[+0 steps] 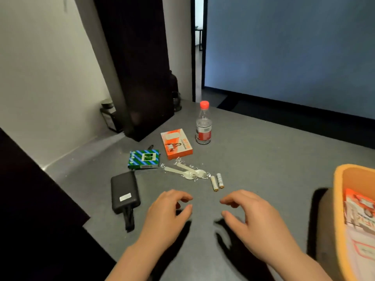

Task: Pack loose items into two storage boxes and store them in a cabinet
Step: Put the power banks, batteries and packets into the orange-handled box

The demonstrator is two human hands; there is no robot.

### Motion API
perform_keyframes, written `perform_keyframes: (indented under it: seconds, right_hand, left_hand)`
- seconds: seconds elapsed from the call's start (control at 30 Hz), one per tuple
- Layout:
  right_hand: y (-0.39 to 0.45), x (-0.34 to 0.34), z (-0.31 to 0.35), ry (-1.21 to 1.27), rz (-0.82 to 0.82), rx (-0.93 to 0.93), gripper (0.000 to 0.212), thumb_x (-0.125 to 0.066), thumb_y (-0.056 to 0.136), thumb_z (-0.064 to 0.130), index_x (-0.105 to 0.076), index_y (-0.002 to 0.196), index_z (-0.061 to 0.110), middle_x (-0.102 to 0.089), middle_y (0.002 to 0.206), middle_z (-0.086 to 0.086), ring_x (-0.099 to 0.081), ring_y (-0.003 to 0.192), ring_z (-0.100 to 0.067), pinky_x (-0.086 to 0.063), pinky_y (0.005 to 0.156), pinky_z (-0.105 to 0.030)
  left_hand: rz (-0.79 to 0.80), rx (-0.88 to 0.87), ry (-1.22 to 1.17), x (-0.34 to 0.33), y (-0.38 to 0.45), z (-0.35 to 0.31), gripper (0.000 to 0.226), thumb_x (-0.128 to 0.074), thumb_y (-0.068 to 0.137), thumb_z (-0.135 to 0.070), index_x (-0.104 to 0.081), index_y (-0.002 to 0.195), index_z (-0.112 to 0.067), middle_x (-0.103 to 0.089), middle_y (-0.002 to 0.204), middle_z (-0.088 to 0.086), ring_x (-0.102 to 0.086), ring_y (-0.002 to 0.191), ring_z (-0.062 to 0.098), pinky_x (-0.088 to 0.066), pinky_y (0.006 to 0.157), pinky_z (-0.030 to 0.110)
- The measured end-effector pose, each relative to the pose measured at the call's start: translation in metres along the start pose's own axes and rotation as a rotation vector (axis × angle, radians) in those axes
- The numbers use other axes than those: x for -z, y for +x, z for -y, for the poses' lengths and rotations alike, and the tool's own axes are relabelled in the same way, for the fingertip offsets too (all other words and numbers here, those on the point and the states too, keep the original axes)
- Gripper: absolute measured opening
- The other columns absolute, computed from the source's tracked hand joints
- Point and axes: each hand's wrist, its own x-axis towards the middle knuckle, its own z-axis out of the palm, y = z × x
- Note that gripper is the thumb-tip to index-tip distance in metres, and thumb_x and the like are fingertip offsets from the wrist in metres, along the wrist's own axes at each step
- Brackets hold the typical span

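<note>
While both hands hover empty above the grey surface point(253, 151), the packing job appears to stand at the pick-up stage, with most loose items not yet boxed. The left hand point(164, 213) and right hand point(255, 218) hang side by side near the front edge, each grip loosely curled, thumb and fingers apart and closed on nothing.

Spread beyond them lie the loose items: a black power bank point(124, 192) with its strap trailing toward the camera, a green-and-blue striped box point(143, 159), an orange carton point(176, 144), two wrapped plastic sporks point(187, 172) overlapping one another, and two AA batteries point(217, 181) lying just beside each other. A clear bottle with a red cap point(203, 123) stands upright at the back.

At the right edge, an orange storage box point(343, 179) already holds what look like more printed cartons, though its contents are cut off by the frame and hard to make out. No second box or cabinet can be identified with confidence.

Judging by position, the batteries sit nearest the right hand and the power bank nearest the left. The next move likely calls for a fine pinch on the small, round batteries, which may roll, then a carry rightward into the box.
</note>
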Motion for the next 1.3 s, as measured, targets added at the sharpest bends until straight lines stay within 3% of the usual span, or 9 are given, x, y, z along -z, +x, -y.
perform_keyframes:
  seconds: [0.2,0.3,0.47,0.6,0.73,0.93,1.13,1.23,1.3]
  right_hand:
    - [0.049,-0.047,0.004,0.034,0.095,-0.095,0.019,-0.061,0.085,0.034,-0.062,0.104,0.036,-0.057,0.099,0.025,-0.055,0.097,0.002,-0.045,0.083,-0.023]
    - [0.08,-0.079,-0.004,0.101,0.074,-0.158,0.029,-0.062,0.084,0.027,-0.063,0.113,0.033,-0.061,0.114,0.016,-0.056,0.109,-0.007,-0.044,0.09,-0.024]
    - [0.135,-0.115,-0.007,-0.046,0.078,-0.09,0.042,-0.056,0.089,0.029,-0.051,0.13,0.027,-0.053,0.13,0.009,-0.044,0.124,-0.015,-0.032,0.101,-0.027]
    - [0.161,-0.124,-0.017,-0.26,0.056,-0.096,0.039,-0.048,0.091,0.032,-0.05,0.129,0.023,-0.046,0.134,0.004,-0.034,0.131,-0.017,-0.018,0.108,-0.03]
    - [0.154,-0.124,-0.033,-0.284,-0.003,-0.167,0.034,-0.047,0.093,0.032,-0.052,0.126,0.023,-0.047,0.131,0.003,-0.038,0.128,-0.02,-0.024,0.106,-0.031]
    - [0.126,-0.112,-0.052,-0.224,0.026,-0.186,0.039,-0.045,0.095,0.033,-0.046,0.134,0.028,-0.043,0.135,0.007,-0.037,0.127,-0.017,-0.033,0.102,-0.028]
    - [0.114,-0.091,-0.06,-0.136,0.162,-0.166,0.064,-0.066,0.081,0.045,-0.041,0.139,0.03,-0.044,0.132,0.01,-0.035,0.127,-0.014,-0.036,0.103,-0.028]
    - [0.115,-0.073,-0.071,-0.086,0.32,-0.145,0.083,-0.082,0.067,0.04,-0.042,0.139,0.028,-0.047,0.132,0.01,-0.038,0.124,-0.014,-0.034,0.103,-0.025]
    - [0.118,-0.067,-0.074,-0.117,0.332,-0.138,0.082,-0.084,0.066,0.034,-0.044,0.138,0.027,-0.05,0.132,0.008,-0.042,0.124,-0.015,-0.035,0.103,-0.027]
  left_hand:
    - [-0.065,0.078,-0.016,0.017,0.019,0.042,0.016,-0.062,0.086,-0.031,-0.061,0.098,-0.041,-0.057,0.094,-0.025,-0.053,0.086,-0.003,-0.045,0.076,0.019]
    - [-0.05,0.061,-0.025,0.011,0.042,0.052,0.023,-0.059,0.089,-0.027,-0.06,0.108,-0.04,-0.054,0.103,-0.027,-0.051,0.097,-0.004,-0.042,0.083,0.019]
    - [0.051,-0.007,0.076,-0.007,0.096,0.07,0.036,-0.058,0.089,-0.023,-0.055,0.124,-0.033,-0.052,0.129,-0.015,-0.046,0.12,0.006,-0.038,0.103,0.028]
    - [0.163,-0.058,0.149,-0.021,0.134,0.077,0.05,-0.058,0.09,-0.021,-0.044,0.137,-0.03,-0.034,0.15,-0.009,-0.03,0.137,0.013,-0.026,0.114,0.033]
    - [0.348,-0.211,0.306,-0.031,0.158,0.08,0.056,-0.052,0.094,-0.022,-0.031,0.145,-0.028,-0.021,0.156,-0.007,-0.016,0.144,0.015,-0.014,0.115,0.033]
    - [0.253,-0.257,0.311,-0.035,0.165,0.077,0.038,-0.055,0.091,-0.037,-0.05,0.129,-0.032,-0.051,0.126,-0.009,-0.041,0.119,0.014,-0.029,0.099,0.028]
    - [0.255,-0.17,0.328,-0.042,0.151,0.067,0.029,-0.058,0.087,-0.044,-0.054,0.111,-0.03,-0.054,0.108,-0.008,-0.047,0.103,0.015,-0.034,0.084,0.03]
    - [0.245,-0.11,0.295,-0.041,0.144,0.066,0.022,-0.06,0.085,-0.042,-0.053,0.102,-0.028,-0.054,0.102,-0.008,-0.048,0.098,0.015,-0.036,0.08,0.029]
    - [0.224,-0.088,0.265,-0.041,0.139,0.065,0.018,-0.062,0.084,-0.039,-0.051,0.095,-0.029,-0.053,0.099,-0.008,-0.046,0.096,0.014,-0.035,0.076,0.028]
